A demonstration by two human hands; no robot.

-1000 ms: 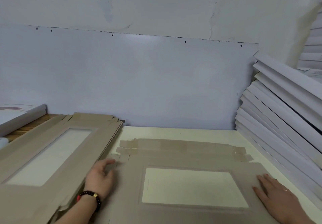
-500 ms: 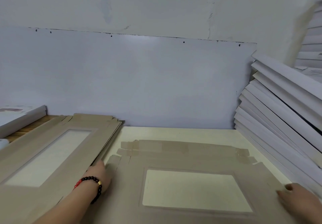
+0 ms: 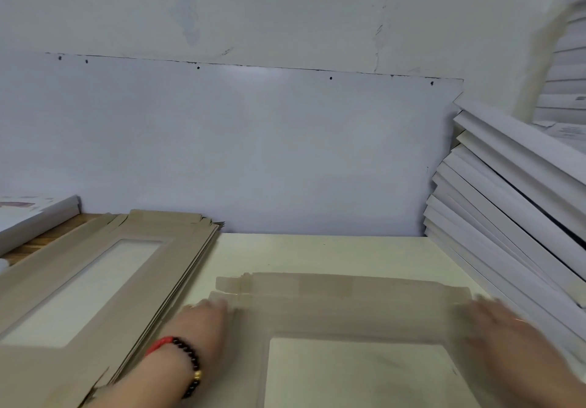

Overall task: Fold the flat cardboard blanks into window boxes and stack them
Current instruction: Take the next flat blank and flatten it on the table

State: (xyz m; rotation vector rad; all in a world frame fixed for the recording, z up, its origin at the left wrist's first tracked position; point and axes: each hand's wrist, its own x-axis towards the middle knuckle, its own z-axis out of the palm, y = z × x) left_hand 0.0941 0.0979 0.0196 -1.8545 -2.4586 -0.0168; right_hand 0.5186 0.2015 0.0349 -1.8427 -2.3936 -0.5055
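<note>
A flat brown cardboard blank with a rectangular window lies on the cream table in front of me. My left hand, with a beaded bracelet on the wrist, lies with straight fingers on the blank's far left corner by the flaps. My right hand is blurred and reaches with straight fingers onto the blank's far right corner. To the left a stack of flat window blanks rests at an angle.
White folded boxes lean in a tall pile along the right edge of the table. A white box sits on a wooden surface at far left. A grey wall panel closes the back.
Both hands have moved forward along the blank's side edges to its far corners. The right hand slid from the near right edge up toward the far flaps.
</note>
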